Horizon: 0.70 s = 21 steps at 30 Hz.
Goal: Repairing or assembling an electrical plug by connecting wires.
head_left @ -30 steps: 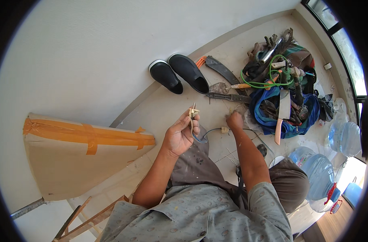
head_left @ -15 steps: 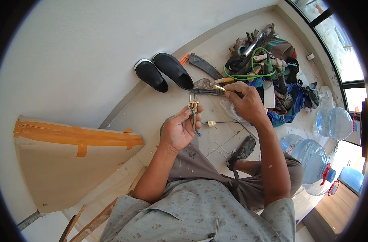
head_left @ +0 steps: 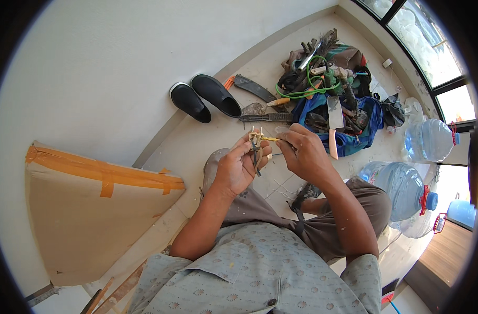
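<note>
My left hand (head_left: 241, 162) is closed on an opened two-pin plug (head_left: 256, 137), held upright with its metal pins up and grey and blue wires hanging below it. A small yellow tool (head_left: 270, 139), apparently a screwdriver, is in my right hand (head_left: 299, 154), pointing left with its tip at the plug's side. Both hands are in front of my body, above my bent legs.
Black shoes (head_left: 212, 94) lie by the wall. Tools, a cleaver (head_left: 334, 115) and a green cord pile on a blue bag (head_left: 374, 123) at upper right. Large water bottles (head_left: 393, 183) stand at right. A taped cardboard-covered panel (head_left: 92, 225) leans at left.
My right hand has risen from the floor beside the bag with the yellow tool and moved left to the plug in my left hand.
</note>
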Available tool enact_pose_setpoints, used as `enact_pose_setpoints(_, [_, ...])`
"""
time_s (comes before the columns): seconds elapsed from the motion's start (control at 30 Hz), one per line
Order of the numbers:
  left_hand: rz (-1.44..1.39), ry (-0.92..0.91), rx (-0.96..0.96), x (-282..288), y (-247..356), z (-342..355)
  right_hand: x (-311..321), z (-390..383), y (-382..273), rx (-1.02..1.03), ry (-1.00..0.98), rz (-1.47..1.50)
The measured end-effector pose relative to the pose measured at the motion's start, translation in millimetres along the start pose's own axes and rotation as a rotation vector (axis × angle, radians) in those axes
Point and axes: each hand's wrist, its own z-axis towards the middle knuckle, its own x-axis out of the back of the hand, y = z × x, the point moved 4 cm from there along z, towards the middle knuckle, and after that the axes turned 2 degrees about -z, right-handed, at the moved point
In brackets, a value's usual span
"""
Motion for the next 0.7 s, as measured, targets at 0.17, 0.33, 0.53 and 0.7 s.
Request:
enact_pose_setpoints(0.17, [0.037, -0.003, 0.017, -1.8, -2.1, 0.1, 0.9, -2.4, 2.2, -0.02, 0.003, -0.005])
enact_pose_setpoints(0.33, [0.036, 0.0, 0.023, 0.8, -1.5, 3.9, -0.6, -1.4, 4.8, -0.032, -0.025, -0.003])
enact_pose_setpoints(0.53, [0.059, 0.054, 0.017, -1.2, 2.5, 5.6, 1.1, 1.5, 11.2, -0.022, 0.039, 0.031])
enact_pose_setpoints(0.7, [0.079, 0.056, 0.024, -2.2, 1.9, 8.2, -3.1, 2.4, 14.9, -0.018, 0.037, 0.03])
